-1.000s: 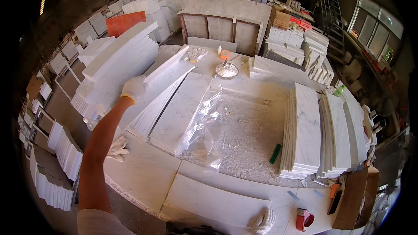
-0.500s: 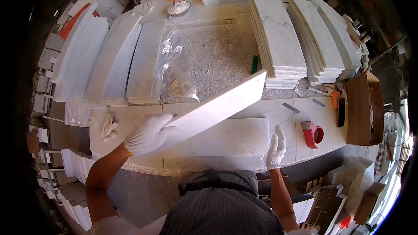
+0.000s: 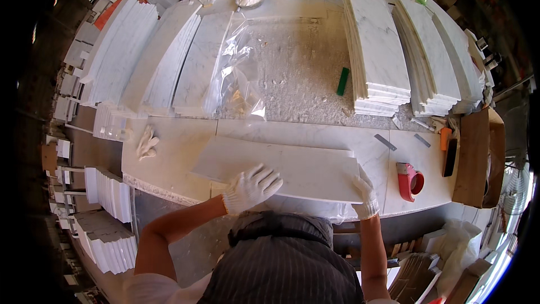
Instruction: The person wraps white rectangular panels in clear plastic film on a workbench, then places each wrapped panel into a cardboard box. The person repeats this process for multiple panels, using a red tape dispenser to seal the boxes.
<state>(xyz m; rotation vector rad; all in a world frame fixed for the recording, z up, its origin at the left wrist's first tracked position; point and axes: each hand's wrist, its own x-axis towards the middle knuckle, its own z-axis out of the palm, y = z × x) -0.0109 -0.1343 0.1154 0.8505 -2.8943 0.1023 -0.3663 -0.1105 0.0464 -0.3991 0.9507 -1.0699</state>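
Observation:
A long white marble slab [image 3: 315, 177] lies slightly askew before me on top of another slab [image 3: 264, 144], whose far edge shows beyond it. My left hand [image 3: 252, 190], in a white knitted glove, rests over the near edge with its fingers spread on the top face. At the right end, my gloved right hand [image 3: 365, 192] has its fingers stretched along the slab's short edge; its thumb is hard to make out. Clear plastic film [image 3: 340, 211] peeks out below the slab's near right corner.
Stacks of marble slabs [image 3: 378, 45] stand on the right and left [image 3: 205, 59] of the bench. Crumpled clear film [image 3: 241, 79] lies between them. On the right are a red tape dispenser [image 3: 406, 183], metal strips [image 3: 386, 142] and a cardboard box [image 3: 475, 157]; loose gloves [image 3: 147, 143] lie left.
The raised, tilted slab has come down onto the other slab. My left hand has moved right along its near edge, and my right hand now touches its right end. The view has shifted.

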